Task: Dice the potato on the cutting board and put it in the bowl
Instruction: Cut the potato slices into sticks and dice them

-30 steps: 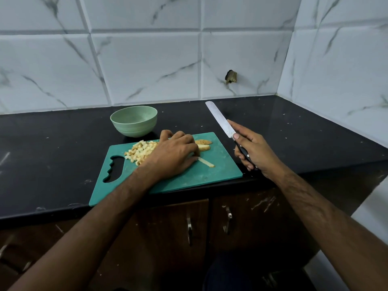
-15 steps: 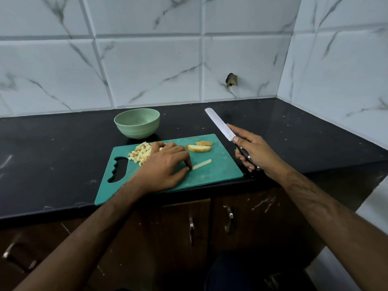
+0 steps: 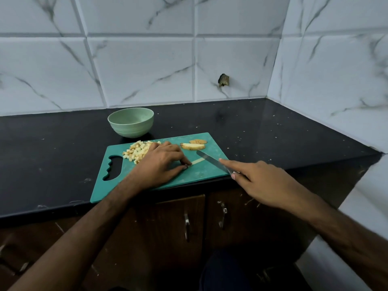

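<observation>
Cutting board (image 3: 195, 177): teal green, plain. Bowl (image 3: 131, 122): pale mint green with faint ridged bands. Diced potato (image 3: 137, 151): pale yellow-cream cubes. Potato slices (image 3: 192, 146): cream flesh, tan-brown skin. Knife (image 3: 212, 161): silver-grey blade. Surface (image 3: 52, 148): glossy black, lightly speckled. Wall tiles (image 3: 142, 66): white with grey marble veining. Cupboard doors (image 3: 168, 227): dark brown wood grain.

- We see pale potato dice (image 3: 137, 152) heaped near the green cutting board's (image 3: 195, 175) far-left corner.
- An unpeeled wedge (image 3: 192, 146) lies at its far-right corner.
- The empty green bowl (image 3: 130, 122) stands behind.
</observation>
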Tool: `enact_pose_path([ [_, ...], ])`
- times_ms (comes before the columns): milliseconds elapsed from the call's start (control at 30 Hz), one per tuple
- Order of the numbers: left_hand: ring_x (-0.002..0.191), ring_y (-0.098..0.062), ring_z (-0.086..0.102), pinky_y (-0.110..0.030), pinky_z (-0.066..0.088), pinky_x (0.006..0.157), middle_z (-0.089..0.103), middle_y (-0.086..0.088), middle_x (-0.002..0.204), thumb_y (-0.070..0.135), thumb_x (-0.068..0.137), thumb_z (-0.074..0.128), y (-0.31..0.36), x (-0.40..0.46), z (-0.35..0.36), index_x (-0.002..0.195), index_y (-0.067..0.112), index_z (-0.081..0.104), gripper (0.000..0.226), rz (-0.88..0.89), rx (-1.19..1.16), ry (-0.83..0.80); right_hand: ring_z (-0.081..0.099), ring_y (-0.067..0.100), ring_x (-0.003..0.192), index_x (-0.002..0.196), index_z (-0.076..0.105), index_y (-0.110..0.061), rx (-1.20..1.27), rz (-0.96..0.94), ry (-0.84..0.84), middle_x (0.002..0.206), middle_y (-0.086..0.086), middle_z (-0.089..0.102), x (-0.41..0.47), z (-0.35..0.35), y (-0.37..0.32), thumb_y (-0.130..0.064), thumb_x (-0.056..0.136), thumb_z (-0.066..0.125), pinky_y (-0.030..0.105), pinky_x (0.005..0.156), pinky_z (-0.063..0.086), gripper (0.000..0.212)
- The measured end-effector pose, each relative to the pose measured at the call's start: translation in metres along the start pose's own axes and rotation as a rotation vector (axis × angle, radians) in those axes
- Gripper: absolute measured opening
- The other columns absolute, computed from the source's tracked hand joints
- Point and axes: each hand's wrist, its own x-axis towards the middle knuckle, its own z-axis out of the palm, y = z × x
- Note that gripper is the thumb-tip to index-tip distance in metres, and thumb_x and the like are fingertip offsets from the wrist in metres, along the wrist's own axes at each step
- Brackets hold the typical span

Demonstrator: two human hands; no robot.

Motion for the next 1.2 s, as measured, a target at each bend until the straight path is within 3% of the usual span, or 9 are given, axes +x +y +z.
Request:
enact_pose_path([
  [200, 0.105, -0.003, 0.048, -0.032, 0.026, 0.079, 0.059, 0.019, 0.108, 0.045, 0.096, 0.055, -0.001, 0.002, 0.001, 0.111, 0.037, 0.071, 0.023, -0.016, 0.003, -0.045, 0.052, 0.008, 0.061, 0.157, 0.011, -0.054, -0.153, -0.007, 0.061, 0.084, -0.016, 0.049, -0.008, 0.006, -0.011, -0.042, 0.110, 0.028, 0.021, 0.054, 0.045, 0.051],
  [300, 0.104, -0.003, 0.049, -0.033, 0.026, 0.080, 0.059, 0.019, 0.107, 0.046, 0.095, 0.053, -0.001, 0.001, 0.000, 0.110, 0.038, 0.072, 0.025, -0.025, -0.013, -0.041, 0.052, 0.008, 0.063, 0.159, 0.006, -0.051, -0.259, -0.027, 0.107, 0.090, -0.009, 0.059, -0.004, 0.013, -0.016, -0.043, 0.110, 0.026, 0.024, 0.056, 0.045, 0.053],
  [467, 0.104, -0.003, 0.048, -0.033, 0.025, 0.080, 0.058, 0.018, 0.106, 0.044, 0.096, 0.055, 0.001, 0.001, 0.000, 0.110, 0.037, 0.072, 0.023, -0.030, -0.004, -0.040, 0.051, 0.007, 0.060, 0.158, 0.013, -0.052, -0.193, -0.012, 0.127, 0.077, -0.013, 0.051, 0.001, 0.004, -0.012, -0.041, 0.111, 0.027, 0.021, 0.051, 0.038, 0.050],
  [667, 0.104, -0.001, 0.046, -0.033, 0.028, 0.082, 0.056, 0.019, 0.106, 0.049, 0.095, 0.049, 0.000, 0.001, -0.001, 0.111, 0.037, 0.070, 0.030, -0.040, -0.019, -0.064, 0.047, 0.007, 0.060, 0.159, 0.009, -0.051, -0.208, -0.047, 0.088, 0.113, -0.008, 0.065, -0.005, 0.011, -0.023, -0.042, 0.110, 0.027, 0.019, 0.051, 0.037, 0.052],
  [767, 0.105, -0.002, 0.046, -0.034, 0.029, 0.083, 0.052, 0.022, 0.105, 0.049, 0.095, 0.049, 0.002, 0.001, -0.001, 0.110, 0.037, 0.071, 0.029, -0.044, -0.022, -0.069, 0.042, 0.006, 0.060, 0.159, 0.007, -0.051, -0.255, -0.037, 0.099, 0.106, -0.004, 0.063, 0.000, 0.013, -0.025, -0.043, 0.110, 0.026, 0.022, 0.052, 0.035, 0.053],
  [933, 0.105, -0.004, 0.049, -0.034, 0.031, 0.083, 0.051, 0.023, 0.103, 0.044, 0.095, 0.057, 0.002, 0.001, -0.002, 0.109, 0.037, 0.070, 0.020, -0.043, -0.002, -0.044, 0.054, 0.010, 0.060, 0.158, 0.010, -0.052, -0.188, -0.022, 0.130, 0.083, -0.009, 0.059, 0.001, 0.006, -0.022, -0.040, 0.111, 0.026, 0.020, 0.050, 0.039, 0.051],
  [1067, 0.103, -0.003, 0.048, -0.033, 0.031, 0.083, 0.049, 0.024, 0.102, 0.044, 0.095, 0.058, 0.001, 0.000, -0.001, 0.108, 0.036, 0.070, 0.019, -0.046, -0.010, -0.032, 0.056, 0.009, 0.061, 0.158, 0.010, -0.051, -0.170, -0.014, 0.121, 0.085, -0.012, 0.058, 0.000, 0.004, -0.018, -0.040, 0.111, 0.026, 0.019, 0.052, 0.045, 0.051],
  [1200, 0.103, -0.001, 0.046, -0.033, 0.029, 0.082, 0.049, 0.025, 0.102, 0.045, 0.094, 0.055, 0.001, 0.001, -0.001, 0.108, 0.036, 0.070, 0.022, -0.037, -0.015, -0.035, 0.058, 0.008, 0.064, 0.158, 0.011, -0.051, -0.151, -0.028, 0.086, 0.104, -0.014, 0.062, -0.003, 0.007, -0.019, -0.041, 0.111, 0.027, 0.016, 0.050, 0.040, 0.051],
])
